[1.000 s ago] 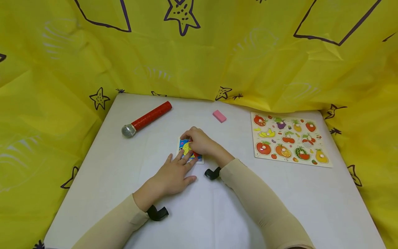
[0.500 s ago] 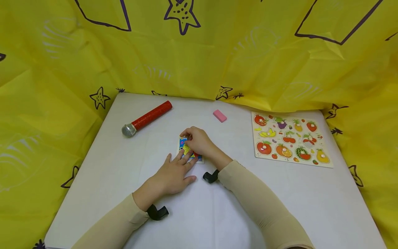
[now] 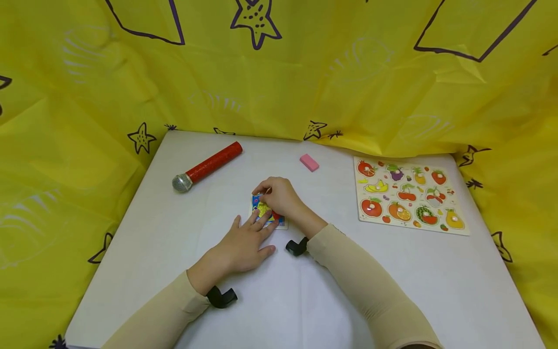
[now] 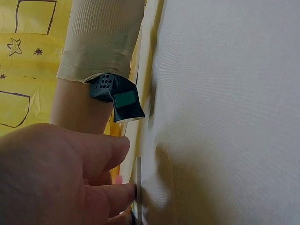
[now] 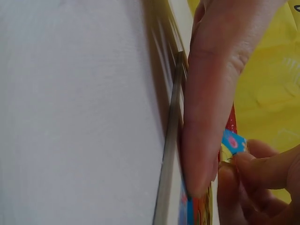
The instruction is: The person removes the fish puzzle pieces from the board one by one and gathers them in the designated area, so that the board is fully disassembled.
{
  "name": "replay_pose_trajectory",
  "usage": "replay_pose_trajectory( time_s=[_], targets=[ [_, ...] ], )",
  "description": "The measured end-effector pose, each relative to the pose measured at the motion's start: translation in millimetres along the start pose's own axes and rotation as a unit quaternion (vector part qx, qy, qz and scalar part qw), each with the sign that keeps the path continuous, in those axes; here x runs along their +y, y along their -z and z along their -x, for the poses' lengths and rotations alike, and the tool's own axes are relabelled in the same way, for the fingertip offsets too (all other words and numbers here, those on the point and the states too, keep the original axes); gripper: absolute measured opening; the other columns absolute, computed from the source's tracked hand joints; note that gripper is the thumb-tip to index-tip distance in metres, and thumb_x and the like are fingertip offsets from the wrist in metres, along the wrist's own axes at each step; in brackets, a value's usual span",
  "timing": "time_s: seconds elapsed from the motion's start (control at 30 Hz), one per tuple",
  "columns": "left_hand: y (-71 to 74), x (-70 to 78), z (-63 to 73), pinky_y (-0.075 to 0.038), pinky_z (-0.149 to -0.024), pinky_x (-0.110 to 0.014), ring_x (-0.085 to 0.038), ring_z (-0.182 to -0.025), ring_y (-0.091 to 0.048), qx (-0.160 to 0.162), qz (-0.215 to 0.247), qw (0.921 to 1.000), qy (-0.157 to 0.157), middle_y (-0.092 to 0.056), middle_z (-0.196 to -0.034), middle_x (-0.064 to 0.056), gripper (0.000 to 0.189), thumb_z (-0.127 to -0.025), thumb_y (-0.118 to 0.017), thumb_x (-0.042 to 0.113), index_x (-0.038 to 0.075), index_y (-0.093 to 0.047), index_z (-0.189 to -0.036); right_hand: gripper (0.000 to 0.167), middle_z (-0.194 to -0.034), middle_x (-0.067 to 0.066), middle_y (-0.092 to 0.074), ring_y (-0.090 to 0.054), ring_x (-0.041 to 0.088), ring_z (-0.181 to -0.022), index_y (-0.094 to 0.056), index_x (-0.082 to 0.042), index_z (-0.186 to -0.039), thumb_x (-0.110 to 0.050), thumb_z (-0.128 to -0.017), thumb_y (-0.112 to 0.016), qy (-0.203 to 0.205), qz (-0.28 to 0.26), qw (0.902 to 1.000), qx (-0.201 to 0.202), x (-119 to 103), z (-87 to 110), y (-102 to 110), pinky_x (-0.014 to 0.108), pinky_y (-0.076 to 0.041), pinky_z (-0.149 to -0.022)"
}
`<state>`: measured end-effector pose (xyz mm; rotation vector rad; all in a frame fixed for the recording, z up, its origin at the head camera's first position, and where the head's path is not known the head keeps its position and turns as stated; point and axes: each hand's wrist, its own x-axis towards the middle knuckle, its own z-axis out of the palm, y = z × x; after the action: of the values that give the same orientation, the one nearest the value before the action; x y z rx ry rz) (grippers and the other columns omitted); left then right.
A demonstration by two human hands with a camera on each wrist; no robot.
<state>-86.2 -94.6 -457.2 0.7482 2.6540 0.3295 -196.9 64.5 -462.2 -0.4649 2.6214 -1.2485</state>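
A small picture puzzle board (image 3: 285, 226) with a blue, yellow and red picture lies at the middle of the table. My left hand (image 3: 244, 245) rests on its near part, fingers spread and straight. At the far side of the board, my right hand (image 3: 281, 196) is bent over the picture. The right wrist view shows its thumb and finger pinching a blue puzzle piece (image 5: 233, 142) with a pink spot, tilted above the board. One left finger (image 5: 204, 122) presses down on the picture there. In the left wrist view the board shows edge-on beneath the left fingertips.
A toy microphone (image 3: 207, 167) with a red handle lies at the back left. Behind the hands is a pink eraser-like block (image 3: 309, 162). A fruit peg puzzle (image 3: 411, 228) lies on the right. Yellow patterned cloth (image 3: 279, 87) surrounds the white table (image 3: 144, 271).
My right hand's thumb and fingertips have shifted slightly at the board's far edge. The left hand stays in place on the board.
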Motion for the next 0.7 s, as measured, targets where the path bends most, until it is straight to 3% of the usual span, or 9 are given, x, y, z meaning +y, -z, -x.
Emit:
replay_pose_trajectory(
  time_s=[0.17, 0.4, 0.7],
  targets=[
    [0.2, 0.6, -0.4, -0.019, -0.128, -0.078, -0.035, -0.17, -0.015, -0.003, -0.002, 1.0, 0.006, -0.021, -0.181, 0.0, 0.069, -0.11, -0.048, 0.057, 0.027, -0.035, -0.17, 0.017, -0.105, 0.006, -0.074, -0.066, 0.02, -0.09, -0.086, -0.015, -0.107, -0.005, -0.098, -0.076, -0.01, -0.036, 0.9993, -0.001, 5.3, 0.2, 10.2, 0.023, -0.056, -0.072],
    [0.1, 1.2, -0.4, -0.016, -0.129, -0.077, -0.035, -0.17, -0.013, -0.009, -0.001, 0.9999, 0.011, -0.02, -0.182, 0.001, 0.069, -0.109, -0.048, 0.058, 0.029, -0.033, -0.17, 0.016, -0.098, 0.011, -0.067, -0.065, 0.019, -0.066, -0.085, -0.01, -0.109, -0.002, -0.098, -0.076, -0.055, -0.089, 0.9944, -0.011, 25.7, 1.3, 37.3, 0.023, -0.057, -0.059],
    [0.3, 2.0, -0.1, -0.016, -0.129, -0.076, -0.036, -0.17, -0.013, -0.012, 0.0, 0.9998, 0.016, -0.021, -0.182, 0.0, 0.07, -0.109, -0.05, 0.057, 0.029, -0.033, -0.17, 0.016, -0.098, 0.012, -0.065, -0.063, 0.017, -0.062, -0.084, -0.009, -0.111, -0.003, -0.098, -0.076, -0.103, -0.056, 0.9931, -0.006, 53.3, 7.2, 70.9, 0.023, -0.057, -0.058]
  ],
)
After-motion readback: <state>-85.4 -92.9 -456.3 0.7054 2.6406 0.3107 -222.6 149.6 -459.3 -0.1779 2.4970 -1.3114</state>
